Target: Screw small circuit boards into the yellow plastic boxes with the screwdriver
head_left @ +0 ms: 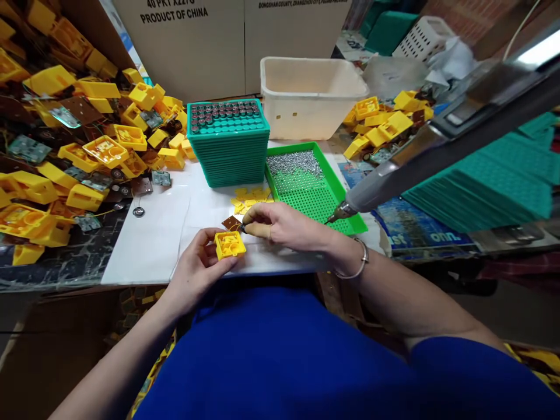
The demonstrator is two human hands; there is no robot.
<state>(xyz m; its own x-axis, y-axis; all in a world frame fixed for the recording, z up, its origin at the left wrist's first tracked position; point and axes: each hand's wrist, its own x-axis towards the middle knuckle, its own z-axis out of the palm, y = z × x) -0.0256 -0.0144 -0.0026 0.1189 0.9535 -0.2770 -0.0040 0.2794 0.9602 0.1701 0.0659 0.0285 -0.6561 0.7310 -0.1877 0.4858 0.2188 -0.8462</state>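
Observation:
My left hand (196, 265) grips a small open yellow plastic housing (230, 245), its moulded inside facing up, between thumb and fingers. Just above and to the right of it, my right hand (280, 224) pinches a small dark round part (243, 228) with thumb and forefinger. Yellowish covers sit on those fingertips. A brown circuit board (231, 223) lies beside the housing's far edge, with thin wires near the pinched part. Behind my right hand is a pile of small flat yellow pieces (249, 201).
A green perforated tray (306, 198) holds many tiny metal screws. Stacked teal trays (230, 157) carry round cells on top. An electric screwdriver (376, 186) slants in from the right, over the tray. Yellow housings (105, 151) heap at left. A whitish bin (312, 111) stands behind.

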